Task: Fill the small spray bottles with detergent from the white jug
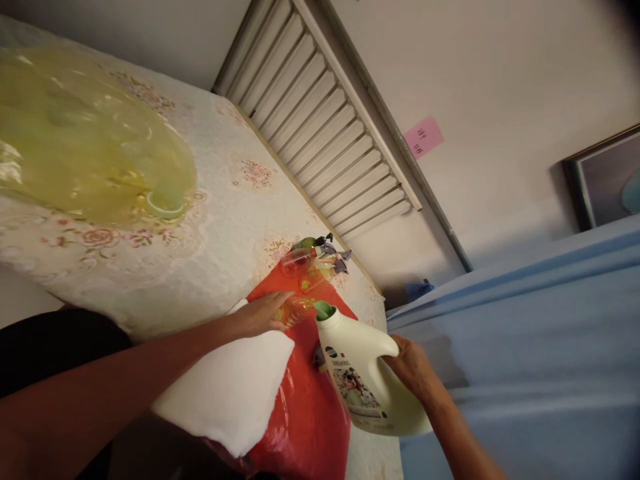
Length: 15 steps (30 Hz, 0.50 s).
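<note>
My right hand [411,365] grips the handle of a white detergent jug [361,373] with a green open spout, tilted toward a small clear bottle [296,309]. My left hand [263,313] is closed round that small bottle, which leans over a red plastic sheet [310,407]. The jug's spout sits right by the small bottle's mouth. Two more clear spray bottles [313,261] with grey trigger heads lie just beyond, on the red sheet's far end.
A white folded cloth [235,387] lies under my left forearm. A floral tablecloth [225,200] covers the table. A large yellow-tinted clear container [85,140] looms at the left. A louvred panel [325,127], a wall with a pink note [423,137] and blue fabric [540,347] are at right.
</note>
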Tool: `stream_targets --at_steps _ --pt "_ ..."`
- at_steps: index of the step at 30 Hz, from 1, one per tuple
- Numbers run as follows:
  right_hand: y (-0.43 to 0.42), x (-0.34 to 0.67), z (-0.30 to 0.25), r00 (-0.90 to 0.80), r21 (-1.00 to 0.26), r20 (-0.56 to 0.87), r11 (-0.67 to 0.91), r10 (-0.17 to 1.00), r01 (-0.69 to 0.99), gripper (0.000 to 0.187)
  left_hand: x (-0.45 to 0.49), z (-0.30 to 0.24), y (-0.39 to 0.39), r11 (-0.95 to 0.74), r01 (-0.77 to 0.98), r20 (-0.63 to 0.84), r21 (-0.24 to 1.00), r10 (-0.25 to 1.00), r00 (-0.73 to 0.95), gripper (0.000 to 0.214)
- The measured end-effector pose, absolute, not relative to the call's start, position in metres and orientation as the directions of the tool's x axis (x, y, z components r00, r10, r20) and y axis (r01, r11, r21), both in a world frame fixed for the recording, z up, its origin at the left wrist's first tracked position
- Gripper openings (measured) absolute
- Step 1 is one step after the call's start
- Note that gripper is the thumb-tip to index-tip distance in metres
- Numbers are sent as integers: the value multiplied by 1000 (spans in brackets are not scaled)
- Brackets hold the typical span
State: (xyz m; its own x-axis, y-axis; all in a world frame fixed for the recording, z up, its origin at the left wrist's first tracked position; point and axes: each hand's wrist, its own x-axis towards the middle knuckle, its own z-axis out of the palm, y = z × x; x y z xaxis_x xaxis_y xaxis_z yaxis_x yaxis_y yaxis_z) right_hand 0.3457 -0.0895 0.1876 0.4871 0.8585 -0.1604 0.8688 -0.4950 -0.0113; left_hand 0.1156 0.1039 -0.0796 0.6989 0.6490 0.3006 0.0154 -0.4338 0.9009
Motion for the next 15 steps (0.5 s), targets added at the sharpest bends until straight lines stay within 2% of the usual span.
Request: stream_targets --at_steps 15 --pt "-89 344 191 456 24 -171 -459 874 888 27 113 -73 103 -409 -14 297 912 638 710 80"
